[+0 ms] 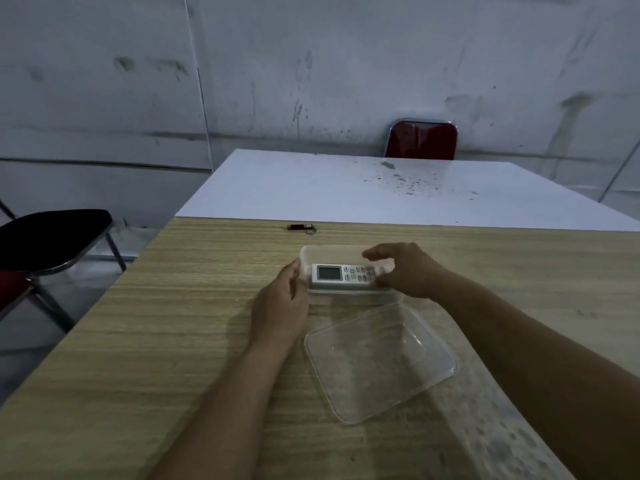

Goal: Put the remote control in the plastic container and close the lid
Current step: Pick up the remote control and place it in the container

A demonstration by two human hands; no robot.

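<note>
A white remote control (341, 276) with a small grey screen lies lengthwise inside the clear plastic container (332, 251) on the wooden table (180, 341). My left hand (282, 303) grips the container's left end. My right hand (403, 270) is at the container's right end, thumb and fingers around the button end of the remote. The transparent lid (379, 363) lies flat on the table just in front of the container, apart from it, between my forearms.
A small dark red USB stick with a key ring (301, 227) lies near the wooden table's far edge. A white table (311, 188) adjoins beyond, with a red chair (420, 139) behind it. A black-seated chair (52, 237) stands at the left.
</note>
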